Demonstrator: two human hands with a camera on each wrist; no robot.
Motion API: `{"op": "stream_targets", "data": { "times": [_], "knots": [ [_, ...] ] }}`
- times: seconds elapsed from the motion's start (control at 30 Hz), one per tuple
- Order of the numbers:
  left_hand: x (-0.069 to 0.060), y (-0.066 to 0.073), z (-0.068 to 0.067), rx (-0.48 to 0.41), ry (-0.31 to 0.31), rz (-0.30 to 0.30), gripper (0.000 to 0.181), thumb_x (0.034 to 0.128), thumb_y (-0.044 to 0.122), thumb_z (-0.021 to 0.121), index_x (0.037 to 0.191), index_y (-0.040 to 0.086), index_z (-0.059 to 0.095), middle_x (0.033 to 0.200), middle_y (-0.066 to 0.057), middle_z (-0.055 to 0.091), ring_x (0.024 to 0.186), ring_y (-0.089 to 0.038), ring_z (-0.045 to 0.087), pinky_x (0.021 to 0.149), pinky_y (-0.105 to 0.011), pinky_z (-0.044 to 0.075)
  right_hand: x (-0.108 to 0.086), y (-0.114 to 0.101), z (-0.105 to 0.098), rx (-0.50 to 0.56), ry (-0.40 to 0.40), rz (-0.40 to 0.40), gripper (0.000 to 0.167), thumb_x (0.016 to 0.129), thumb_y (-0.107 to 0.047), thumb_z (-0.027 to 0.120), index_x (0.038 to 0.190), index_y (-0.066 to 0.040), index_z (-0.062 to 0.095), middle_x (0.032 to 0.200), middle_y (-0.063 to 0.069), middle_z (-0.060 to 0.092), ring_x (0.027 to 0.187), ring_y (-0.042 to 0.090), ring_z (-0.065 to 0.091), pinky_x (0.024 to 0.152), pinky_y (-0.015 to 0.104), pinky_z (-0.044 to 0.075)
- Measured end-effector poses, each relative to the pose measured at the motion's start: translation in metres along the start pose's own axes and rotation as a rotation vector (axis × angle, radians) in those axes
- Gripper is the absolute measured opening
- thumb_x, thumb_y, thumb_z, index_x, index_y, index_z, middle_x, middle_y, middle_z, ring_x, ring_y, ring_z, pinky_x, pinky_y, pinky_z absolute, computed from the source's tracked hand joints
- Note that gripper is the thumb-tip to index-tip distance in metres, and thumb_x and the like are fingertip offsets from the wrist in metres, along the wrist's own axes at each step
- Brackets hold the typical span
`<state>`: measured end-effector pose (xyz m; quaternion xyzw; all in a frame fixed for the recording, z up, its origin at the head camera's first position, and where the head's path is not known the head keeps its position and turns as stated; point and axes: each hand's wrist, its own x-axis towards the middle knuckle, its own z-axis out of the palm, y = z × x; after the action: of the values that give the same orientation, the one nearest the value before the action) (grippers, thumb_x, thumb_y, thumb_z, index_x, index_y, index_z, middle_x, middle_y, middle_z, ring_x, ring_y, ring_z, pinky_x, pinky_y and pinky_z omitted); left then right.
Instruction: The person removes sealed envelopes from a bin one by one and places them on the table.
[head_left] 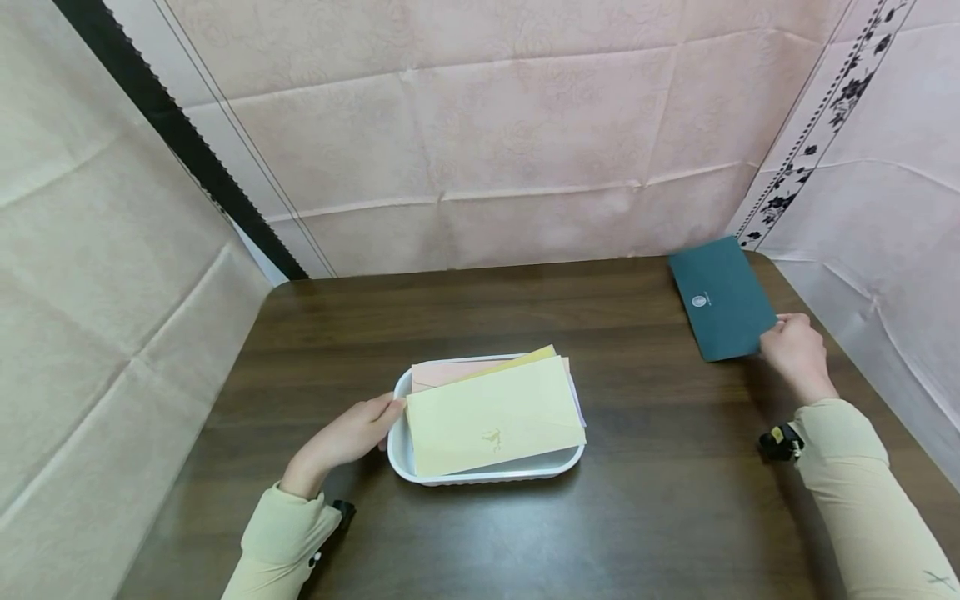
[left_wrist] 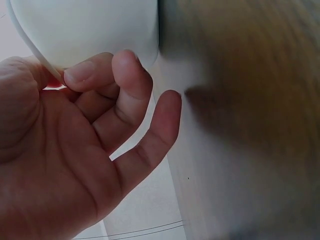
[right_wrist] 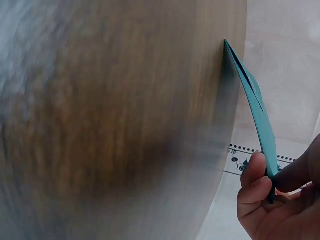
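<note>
At the table's right back, my right hand (head_left: 798,354) pinches a dark green envelope (head_left: 720,304) by its near right corner, thumb on one side and fingers on the other. The envelope has a small white emblem; its edge shows slightly parted layers in the right wrist view. My left hand (head_left: 348,435) holds the left rim of a white plastic tray (head_left: 487,478) between thumb and fingers, its other fingers loosely bent below the rim. On top in the tray lies a pale yellow envelope (head_left: 495,417), over a pink envelope (head_left: 438,373) and a deeper yellow one (head_left: 543,353).
A dark brown wooden table (head_left: 645,517) carries the tray near its middle. Creased pale cloth (head_left: 525,158) hangs along the back and both sides, with a black strip (head_left: 180,133) at the left corner and a floral band (head_left: 840,108) at the right.
</note>
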<state>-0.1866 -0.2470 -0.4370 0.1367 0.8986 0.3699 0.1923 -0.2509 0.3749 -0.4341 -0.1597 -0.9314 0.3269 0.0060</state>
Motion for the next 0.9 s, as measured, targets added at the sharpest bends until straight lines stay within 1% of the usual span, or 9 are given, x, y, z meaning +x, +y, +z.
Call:
{"op": "stream_targets", "data": {
  "times": [0.17,0.27,0.37,0.5,0.6,0.67,0.77,0.83,0.9],
  "knots": [
    [0.0005,0.0012,0.0004,0.015,0.006,0.006,0.035,0.1106,0.036,0.039,0.101,0.007,0.057,0.074,-0.005,0.055,0.067,-0.021,0.053,0.066,-0.034,0.044,0.0009,0.0042,-0.0011,-0.016,-0.024,-0.008,0.056,0.1,-0.016,0.023,0.14,0.023,0.032,0.082,0.02,0.065,0.09,0.046,0.055,0.068,0.043,0.042],
    [0.0008,0.0019,0.0008,0.023,0.01,0.004,0.035,0.1108,0.035,0.039,0.1,0.007,0.057,0.074,-0.005,0.056,0.066,-0.02,0.052,0.065,-0.034,0.044,0.0012,0.0059,-0.0019,-0.021,-0.043,-0.005,0.059,0.102,-0.021,0.022,0.139,0.023,0.032,0.085,0.022,0.063,0.095,0.048,0.054,0.073,0.049,0.044],
    [0.001,0.002,0.0008,0.023,0.012,0.001,0.035,0.1107,0.035,0.039,0.1,0.007,0.057,0.073,-0.004,0.056,0.066,-0.021,0.052,0.065,-0.034,0.044,0.001,0.0065,-0.0021,-0.023,-0.047,0.003,0.059,0.102,-0.024,0.023,0.138,0.022,0.033,0.083,0.02,0.063,0.097,0.049,0.053,0.075,0.049,0.044],
    [0.0008,0.0014,0.0005,0.014,0.007,-0.002,0.035,0.1106,0.036,0.039,0.1,0.007,0.057,0.074,-0.004,0.055,0.067,-0.023,0.053,0.065,-0.034,0.044,0.001,0.0062,-0.0006,-0.033,-0.056,0.001,0.052,0.102,-0.026,0.025,0.124,0.016,0.047,0.078,0.016,0.062,0.088,0.044,0.054,0.068,0.044,0.042],
    [0.0005,0.0013,0.0003,0.013,0.006,-0.004,0.035,0.1105,0.036,0.039,0.1,0.007,0.057,0.074,-0.005,0.055,0.067,-0.023,0.053,0.065,-0.034,0.044,0.0014,0.0061,0.0,-0.041,-0.065,-0.001,0.051,0.102,-0.028,0.026,0.119,0.014,0.05,0.087,0.025,0.061,0.088,0.045,0.053,0.07,0.049,0.044],
    [0.0005,0.0014,0.0003,0.017,0.008,-0.005,0.035,0.1105,0.036,0.039,0.1,0.007,0.057,0.074,-0.005,0.055,0.067,-0.023,0.053,0.065,-0.034,0.044,0.0015,0.0062,0.0001,-0.049,-0.074,0.004,0.056,0.103,-0.03,0.026,0.127,0.018,0.046,0.105,0.037,0.056,0.097,0.052,0.051,0.077,0.058,0.045],
    [0.0006,0.0015,0.0007,0.026,0.013,-0.007,0.035,0.1105,0.035,0.04,0.1,0.007,0.057,0.073,-0.004,0.055,0.066,-0.022,0.053,0.065,-0.034,0.044,0.0008,0.0065,0.0005,-0.056,-0.092,0.02,0.066,0.105,-0.032,0.026,0.139,0.024,0.029,0.126,0.048,0.039,0.112,0.062,0.043,0.091,0.067,0.039],
    [0.0008,0.0017,0.0009,0.031,0.017,-0.008,0.035,0.1105,0.036,0.04,0.1,0.007,0.057,0.073,-0.004,0.055,0.067,-0.021,0.053,0.065,-0.034,0.044,0.0002,0.007,0.001,-0.052,-0.103,0.032,0.07,0.105,-0.033,0.026,0.142,0.026,0.02,0.131,0.05,0.032,0.117,0.065,0.037,0.095,0.069,0.036],
    [0.0009,0.002,0.0012,0.035,0.019,-0.008,0.035,0.1104,0.035,0.04,0.1,0.007,0.057,0.073,-0.004,0.055,0.066,-0.021,0.053,0.066,-0.034,0.044,-0.0006,0.0076,0.0015,-0.044,-0.103,0.038,0.071,0.105,-0.033,0.027,0.143,0.025,0.016,0.131,0.051,0.031,0.116,0.066,0.037,0.095,0.069,0.036]
  ]
}}
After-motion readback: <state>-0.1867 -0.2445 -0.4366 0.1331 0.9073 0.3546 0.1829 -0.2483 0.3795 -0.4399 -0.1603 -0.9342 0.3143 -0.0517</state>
